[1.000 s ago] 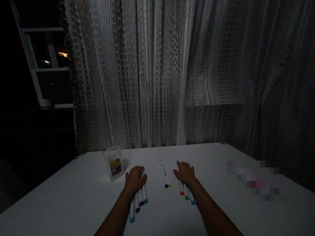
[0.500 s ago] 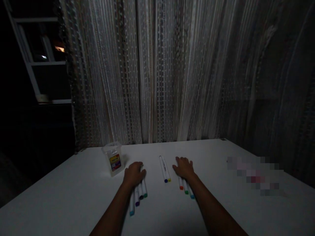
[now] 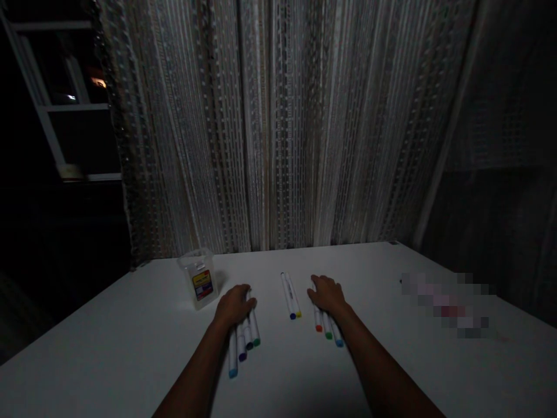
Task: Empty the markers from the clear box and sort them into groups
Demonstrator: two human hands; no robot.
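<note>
My left hand (image 3: 234,303) lies palm down over the upper part of a group of white markers (image 3: 233,354) with light blue, purple, dark and green ends. Its fingers stretch forward, the thumb apart on the right. On the other side, my right hand (image 3: 328,293) rests over three white markers (image 3: 328,326) with orange, green and blue ends, its fingers spread and covering their far ends. Between the hands lie two more markers side by side, one with a dark blue end (image 3: 288,296) and one with a yellow end (image 3: 294,296), touched by neither hand.
A clear plastic tub (image 3: 199,281) with a yellow and dark label stands left of my left hand. A blurred-out pinkish item (image 3: 448,305) lies at the right of the white table (image 3: 278,371). Patterned curtains (image 3: 270,128) hang behind the far edge; a window (image 3: 69,110) is at left.
The view has shifted slightly. Both hands stay over their marker groups, with the right fingers a little more drawn in over the orange-ended marker.
</note>
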